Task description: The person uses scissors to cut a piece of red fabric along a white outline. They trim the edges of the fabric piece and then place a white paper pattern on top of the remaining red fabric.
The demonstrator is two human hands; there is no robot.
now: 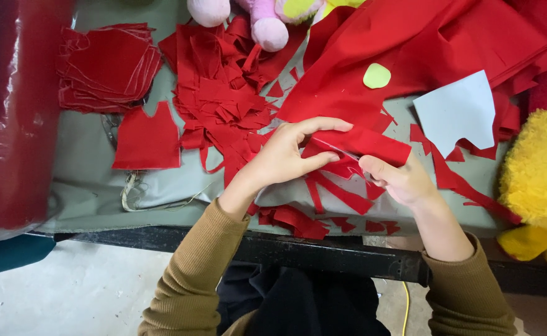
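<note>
Head view, one person in olive-brown sleeves seated at a grey-covered counter.

- Left hand: centre of frame, fingers spread over a folded piece of red fabric; its grip closes on the fabric's left edge, thumb under, fingers on top.
- Right hand: right of centre, just below the same piece; its grip pinches the lower edge. Whether it also holds a cutting tool cannot be told; something pale shows at the fold but is too small to name.
- Red fabric piece: held between both hands, just above the counter's near edge, centre of frame.
- Stack of cut red pieces: upper left, neatly layered.
- Single vest-shaped red cut-out: left of centre, flat, apart from the stack.
- Heap of red scraps: upper centre, loose; more strips lie beneath the hands.
- Large red cloth: upper right, bearing a small yellow-green disc.
- Pale blue paper template: right, on the cloth's edge.
- Plush toys: pink at top centre, yellow at right edge.

Risk, as judged: the folded layers may slip against each other under a light pinch, skewing the shape; strips near the counter's edge may slide off to the floor; fingertips close to the fold could be nicked if a blade is present.
</note>
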